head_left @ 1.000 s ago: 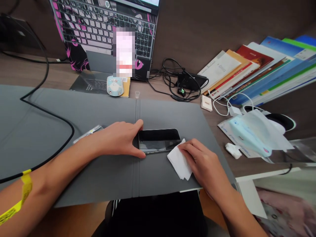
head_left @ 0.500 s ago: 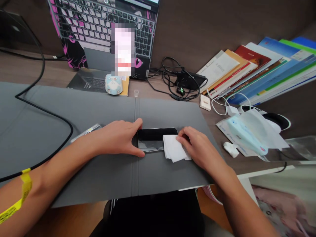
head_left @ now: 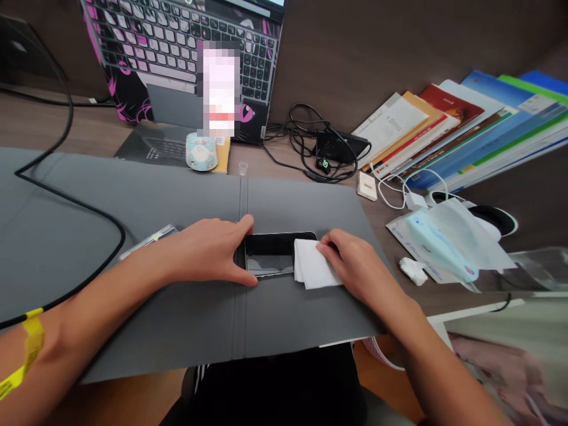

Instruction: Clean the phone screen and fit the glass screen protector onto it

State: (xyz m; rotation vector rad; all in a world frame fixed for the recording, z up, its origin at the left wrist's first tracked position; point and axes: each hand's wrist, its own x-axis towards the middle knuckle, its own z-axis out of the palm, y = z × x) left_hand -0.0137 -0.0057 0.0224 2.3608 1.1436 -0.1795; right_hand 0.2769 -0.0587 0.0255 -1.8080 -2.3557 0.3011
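Note:
A smartphone (head_left: pixel 268 263) lies flat on the grey desk mat, its dark screen facing up and reflecting light. My left hand (head_left: pixel 217 251) grips its left end, with the thumb at the near edge and a finger at the far edge. Between the thumb and fingers of my right hand (head_left: pixel 350 257) is a folded white wipe (head_left: pixel 313 269), which covers the right part of the screen and hangs past the near edge onto the mat. The phone's right end is partly hidden by the wipe and hand.
A grey desk mat (head_left: pixel 177 319) spans the desk. Behind it stand a laptop (head_left: pixel 177 53), a mouse (head_left: pixel 202 152) and tangled black cables (head_left: pixel 306 142). Books (head_left: pixel 461 130), a blue packet (head_left: pixel 439 242) and a crumpled tissue (head_left: pixel 412 270) are on the right. A black cable (head_left: pixel 95 207) crosses the left side.
The wipe has shifted slightly and its folds lie straighter; my right hand still pinches it. My left hand keeps its grip on the phone. The whole view has moved a little.

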